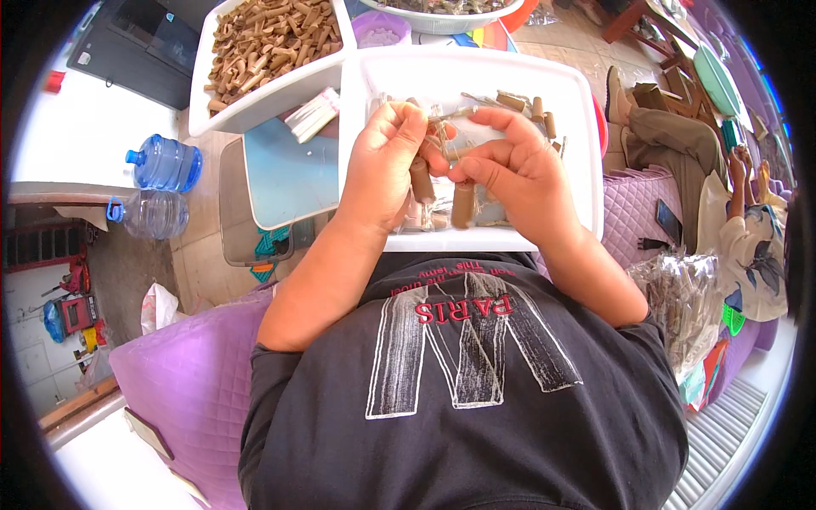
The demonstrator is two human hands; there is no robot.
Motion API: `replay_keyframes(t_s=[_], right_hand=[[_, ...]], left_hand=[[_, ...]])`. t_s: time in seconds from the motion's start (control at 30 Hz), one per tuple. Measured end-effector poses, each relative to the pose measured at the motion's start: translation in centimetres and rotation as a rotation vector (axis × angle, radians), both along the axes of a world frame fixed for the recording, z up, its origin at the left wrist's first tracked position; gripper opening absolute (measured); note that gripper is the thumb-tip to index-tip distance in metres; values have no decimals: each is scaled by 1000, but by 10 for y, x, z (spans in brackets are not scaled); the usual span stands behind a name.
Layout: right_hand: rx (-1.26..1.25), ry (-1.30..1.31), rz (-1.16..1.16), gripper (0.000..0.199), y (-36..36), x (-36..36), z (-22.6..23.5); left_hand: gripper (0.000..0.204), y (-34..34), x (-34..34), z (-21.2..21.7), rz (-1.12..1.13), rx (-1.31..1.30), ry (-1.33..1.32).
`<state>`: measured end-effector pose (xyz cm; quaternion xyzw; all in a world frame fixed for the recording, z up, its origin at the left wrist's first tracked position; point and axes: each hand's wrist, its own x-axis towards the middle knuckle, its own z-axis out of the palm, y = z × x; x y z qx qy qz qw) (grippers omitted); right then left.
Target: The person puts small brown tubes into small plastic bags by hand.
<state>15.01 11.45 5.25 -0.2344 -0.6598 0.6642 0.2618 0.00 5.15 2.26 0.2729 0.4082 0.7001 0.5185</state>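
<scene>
My left hand [387,166] and my right hand [529,177] are close together over a white plastic tray [588,191]. Both are closed in a pinch. A brown cylinder [463,204] hangs below my right thumb and fingers, which grip it near its top. Another brown cylinder [422,180] is under my left fingers, partly covered by them. Between the fingertips runs thin, shiny, clear material, too small to make out fully. In the tray lie more brown cylinders [511,101] and clear plastic wrappings [436,219].
A white bin [280,102] at the upper left holds many brown pieces. Below it are white packets [313,116] and a light-blue board [289,174]. Two large water bottles [168,163] are at the left. Another person [680,140] sits at the right, by a clear plastic bag [677,306].
</scene>
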Motion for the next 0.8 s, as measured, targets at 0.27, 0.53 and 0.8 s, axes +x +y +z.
replay_keyframes(t_s=[0.27, 0.53, 0.8], right_hand=[[-519, -72, -53, 21, 10, -1, -1], [-95, 67, -282, 11, 23, 5, -14], [59, 292, -431, 11, 34, 17, -11]], left_hand=[[20, 0, 7, 1, -6, 78, -6], [20, 2, 7, 6, 18, -35, -28], [18, 28, 5, 9, 48, -58, -188]])
